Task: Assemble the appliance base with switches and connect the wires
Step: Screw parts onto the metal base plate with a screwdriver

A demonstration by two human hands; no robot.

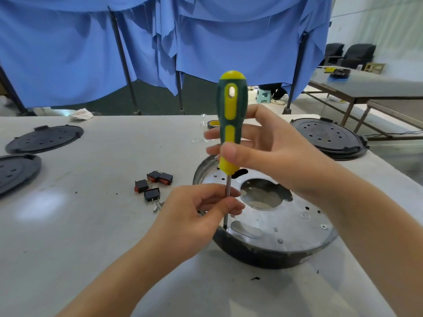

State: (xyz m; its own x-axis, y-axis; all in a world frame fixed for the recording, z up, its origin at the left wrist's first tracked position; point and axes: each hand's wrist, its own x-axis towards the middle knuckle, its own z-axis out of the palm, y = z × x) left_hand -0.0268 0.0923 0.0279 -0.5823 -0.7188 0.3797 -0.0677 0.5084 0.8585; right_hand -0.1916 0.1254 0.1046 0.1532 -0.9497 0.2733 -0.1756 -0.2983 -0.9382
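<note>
A round appliance base [281, 227], shiny metal inside a black rim, lies in front of me on the grey table [80, 225]. A green and yellow screwdriver [231, 110] stands upright with its tip at the base's near left rim. My right hand [270, 152] grips the lower handle between thumb and fingers. My left hand [201, 211] pinches the metal shaft just above the base. Several black rocker switches [152, 184] with red faces lie to the left of the base, with a few small screws [157, 205] beside them.
Two black round covers [44, 139] [16, 172] lie at the far left and another [329, 138] at the far right. A roll of yellow tape [212, 124] sits behind the screwdriver. Blue curtains hang beyond the table's far edge. Another bench stands at the right.
</note>
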